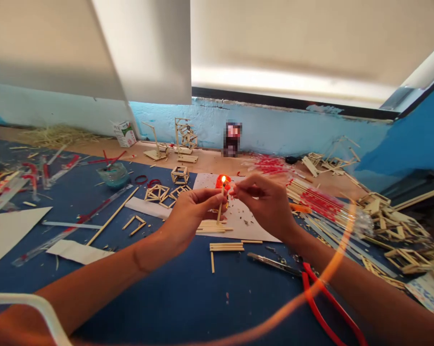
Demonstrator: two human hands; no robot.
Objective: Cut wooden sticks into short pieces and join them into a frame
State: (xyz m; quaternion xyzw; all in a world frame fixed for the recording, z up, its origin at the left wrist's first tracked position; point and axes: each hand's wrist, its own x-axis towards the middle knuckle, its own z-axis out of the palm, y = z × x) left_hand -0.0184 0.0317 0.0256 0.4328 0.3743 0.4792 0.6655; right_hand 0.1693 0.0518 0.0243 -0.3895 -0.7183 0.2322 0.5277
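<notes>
In the middle of the head view, my left hand [188, 211] pinches a short wooden stick [220, 207] that stands nearly upright, its upper end dark and close to a small flame [223, 179]. Behind the fingertips shows a small orange-red holder [218, 183], partly hidden, around the flame. My right hand [269, 202] is close by on the right, thumb and fingertips pinched together; what they hold is too small to make out. Under the hands lies a sheet of white paper [251, 229] with dark crumbs. Short cut sticks [226, 247] lie in a row nearer to me.
Red-handled pliers [319, 288] lie at front right. Bundled sticks in red-printed plastic wrap [321, 202] are beyond my right arm. Small stick frames [157, 194] and a glass bowl [112, 175] stand left. More stick structures [397, 216] pile up at right. A blue wall [274, 122] closes the back.
</notes>
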